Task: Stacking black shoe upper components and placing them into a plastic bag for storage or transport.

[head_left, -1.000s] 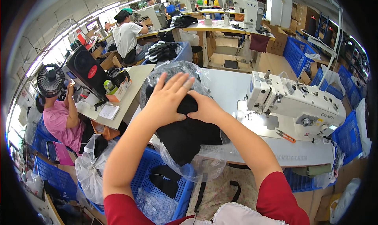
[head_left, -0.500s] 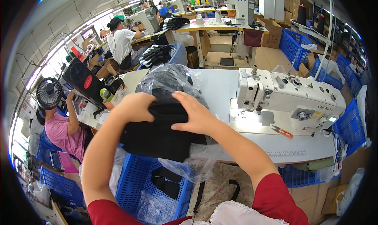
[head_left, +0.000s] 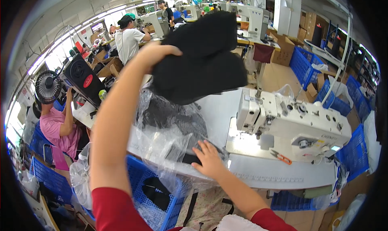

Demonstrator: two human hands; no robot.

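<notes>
A thick bundle of black fabric pieces (head_left: 202, 65) is up in the air over the table, gripped at its left edge by my left hand (head_left: 155, 55). The fingers behind the cloth are hidden. Below it, a clear plastic bag (head_left: 155, 136) with dark material inside lies crumpled on the table. My right hand (head_left: 211, 160) rests on the near right part of this bag, over a dark patch, with its fingers spread.
To the right stands a white sewing machine (head_left: 291, 121), with orange-handled thread snips (head_left: 281, 157) on its bed. A blue crate (head_left: 173, 212) holding black pieces and plastic sits below the table edge. A person in pink (head_left: 60, 123) sits at left, beside a black speaker (head_left: 83, 79).
My left hand has lifted the black fabric bundle up and away from the bag. My right hand has left the bundle and come down onto the bag, nearer to me.
</notes>
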